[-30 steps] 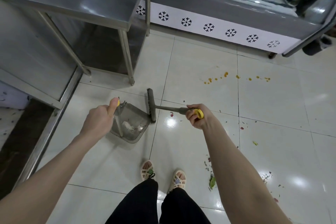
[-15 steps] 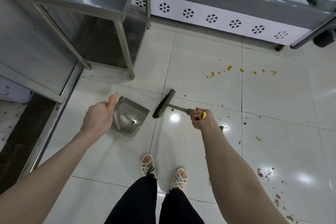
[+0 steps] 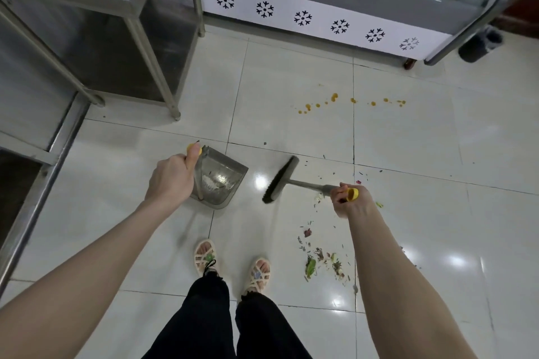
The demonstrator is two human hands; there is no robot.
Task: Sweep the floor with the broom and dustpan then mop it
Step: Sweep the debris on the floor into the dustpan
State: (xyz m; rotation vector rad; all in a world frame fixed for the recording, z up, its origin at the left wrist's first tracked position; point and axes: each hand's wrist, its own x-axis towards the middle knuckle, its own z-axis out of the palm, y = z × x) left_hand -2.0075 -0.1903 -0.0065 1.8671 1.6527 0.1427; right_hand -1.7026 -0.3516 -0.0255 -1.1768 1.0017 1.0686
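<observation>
My left hand point(image 3: 170, 179) grips the yellow-capped handle of a metal dustpan point(image 3: 220, 176), which holds a little pale debris. My right hand point(image 3: 348, 201) is closed on the yellow-tipped handle of a broom; its dark brush head point(image 3: 280, 179) is to the right of the pan, with a gap between them. Green and dark scraps point(image 3: 323, 262) lie on the white tiles just right of my feet, below the broom. Orange spots point(image 3: 334, 97) dot the floor farther ahead.
A steel table with thin legs point(image 3: 151, 67) stands at the left. A white counter base with snowflake marks point(image 3: 303, 17) runs across the back. A dark bin point(image 3: 478, 45) sits at the far right. My sandalled feet point(image 3: 230, 265) stand on the tiles.
The broom head has swung away from the dustpan's mouth toward the right. The pan has tilted back. The view has shifted, bringing the scraps by my feet into sight.
</observation>
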